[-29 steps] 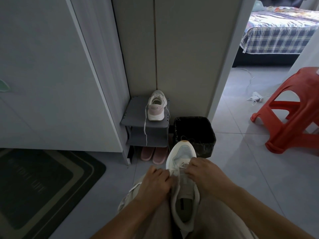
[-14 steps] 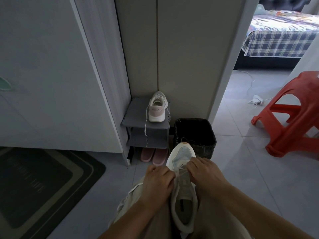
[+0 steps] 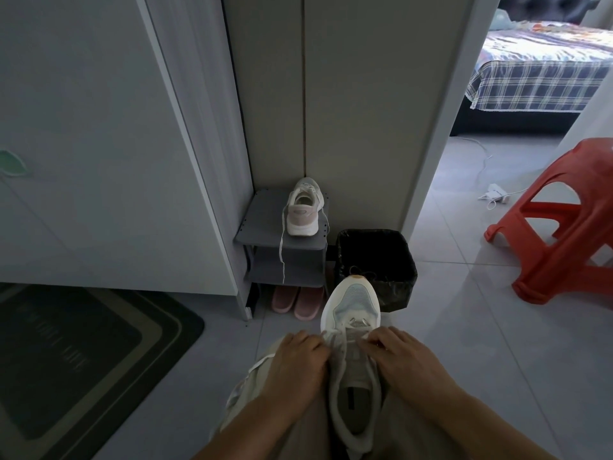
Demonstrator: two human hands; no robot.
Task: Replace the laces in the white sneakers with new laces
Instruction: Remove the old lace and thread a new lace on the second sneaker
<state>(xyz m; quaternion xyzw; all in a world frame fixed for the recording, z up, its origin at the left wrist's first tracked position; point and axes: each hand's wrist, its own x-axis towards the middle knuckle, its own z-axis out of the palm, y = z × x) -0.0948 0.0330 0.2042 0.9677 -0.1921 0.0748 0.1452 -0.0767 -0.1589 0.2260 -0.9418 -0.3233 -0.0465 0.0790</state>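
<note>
Standing beyond sneaker [image 3: 351, 307]: bin [image 3: 399, 287], rack [image 3: 265, 224], stool [image 3: 564, 227].

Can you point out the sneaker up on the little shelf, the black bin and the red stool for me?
Sneaker on the shelf [image 3: 301, 216]: head view, on its pink heel.
Black bin [image 3: 396, 288]: head view, on its front wall.
Red stool [image 3: 590, 159]: head view, on its seat.

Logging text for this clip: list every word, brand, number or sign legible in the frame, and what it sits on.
No text here is legible.
doormat: faint lettering, too dark and blurred to read.
held sneaker: dark label on the insole, illegible.
sneaker on the rack: a mark on the pink heel, too small to read.
</note>
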